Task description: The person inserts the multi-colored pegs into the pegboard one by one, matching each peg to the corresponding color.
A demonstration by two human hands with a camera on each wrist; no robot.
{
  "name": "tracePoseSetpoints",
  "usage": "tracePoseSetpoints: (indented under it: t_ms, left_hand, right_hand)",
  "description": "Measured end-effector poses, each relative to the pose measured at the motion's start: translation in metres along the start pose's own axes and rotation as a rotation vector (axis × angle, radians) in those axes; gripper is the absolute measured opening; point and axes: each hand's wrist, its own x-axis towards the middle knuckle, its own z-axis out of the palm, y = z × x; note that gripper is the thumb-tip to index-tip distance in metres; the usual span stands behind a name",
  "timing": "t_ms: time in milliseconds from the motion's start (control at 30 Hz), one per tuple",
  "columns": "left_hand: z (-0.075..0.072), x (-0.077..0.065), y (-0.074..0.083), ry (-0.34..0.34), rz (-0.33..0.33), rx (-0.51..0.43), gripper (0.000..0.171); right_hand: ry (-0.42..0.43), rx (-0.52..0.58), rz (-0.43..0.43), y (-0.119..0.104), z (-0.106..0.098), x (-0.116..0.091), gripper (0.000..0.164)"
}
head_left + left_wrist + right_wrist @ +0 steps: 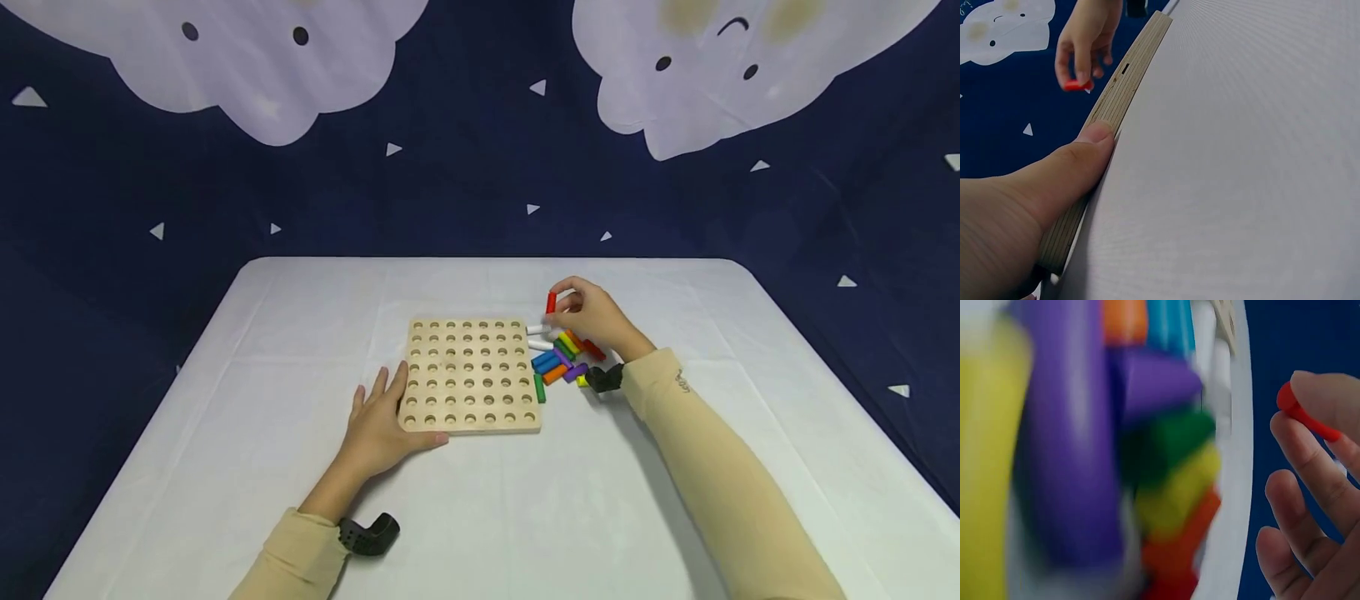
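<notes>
A square wooden pegboard [459,360] with rows of round holes lies flat on the white table. My left hand [378,429] rests at its near left corner, fingers spread along the left side. In the left wrist view the thumb [1066,169] lies straight against the board's front edge [1125,81]. Above the table, past the board's right side, my right hand [600,321] pinches a red peg [551,302] between thumb and fingertips. The right wrist view shows this red peg [1316,424] close up. The other fingers of that hand hold nothing.
A loose pile of coloured pegs [558,360] lies right of the board, under the right hand. White pegs [538,344] and a green peg [539,388] lie beside the board's right edge. Behind the white table [337,292] hangs a dark blue cloth [465,183] with clouds.
</notes>
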Motion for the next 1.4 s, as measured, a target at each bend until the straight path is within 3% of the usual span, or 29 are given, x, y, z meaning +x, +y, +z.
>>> tracePoseSetpoints:
  t_ms: [267, 567, 1167, 1400]
  left_hand:
    - [-0.001, 0.001, -0.001, 0.002, 0.009, 0.002, 0.130]
    - [0.000, 0.001, -0.001, 0.012, 0.007, 0.001, 0.131]
    - [0.002, 0.000, 0.000, 0.017, -0.005, 0.010, 0.132]
    - [0.001, 0.000, -0.001, 0.021, -0.005, 0.008, 0.131]
  right_hand:
    - [-0.040, -0.020, -0.062, -0.023, 0.033, 0.017, 0.044]
    - [-0.049, -0.030, -0.094, -0.035, 0.053, 0.029, 0.042]
    - [-0.093, -0.194, -0.125, -0.043, 0.057, 0.032, 0.038]
    - [-0.088, -0.223, -0.177, -0.045, 0.058, 0.029, 0.027]
